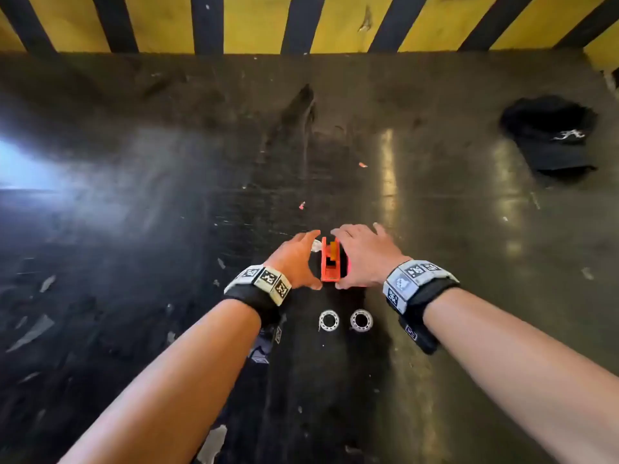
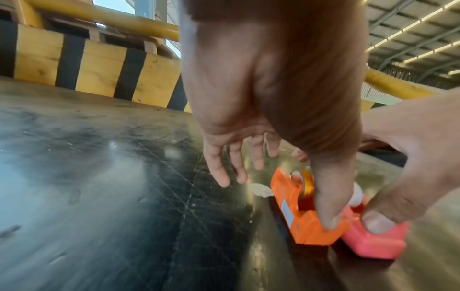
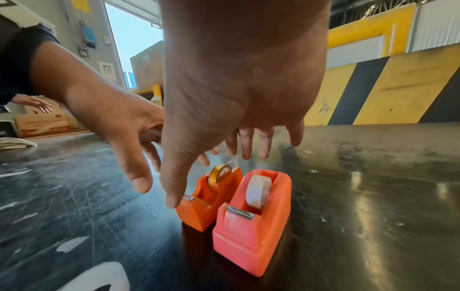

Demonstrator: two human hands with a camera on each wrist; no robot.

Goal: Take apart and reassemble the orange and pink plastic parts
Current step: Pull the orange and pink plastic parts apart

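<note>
An orange tape dispenser (image 1: 330,264) (image 3: 199,212) and a pink one (image 3: 248,242) (image 2: 373,246) stand side by side on the dark tabletop (image 1: 167,229). The orange holds an amber roll (image 3: 219,174), the pink a white roll (image 3: 257,191). My left hand (image 1: 313,259) (image 2: 276,202) hovers at the orange one's left with fingers spread. My right hand (image 1: 341,259) (image 3: 209,179) spreads over the pink one, hiding most of it in the head view. Both thumbs point down at the dispensers' near ends; I cannot tell if they touch.
Two clear rings (image 1: 328,320) (image 1: 361,320) lie just in front of the dispensers. A small clear scrap (image 2: 260,190) lies left of the orange one. A black cap (image 1: 549,135) sits far right. A yellow and black striped barrier (image 1: 268,21) bounds the far edge.
</note>
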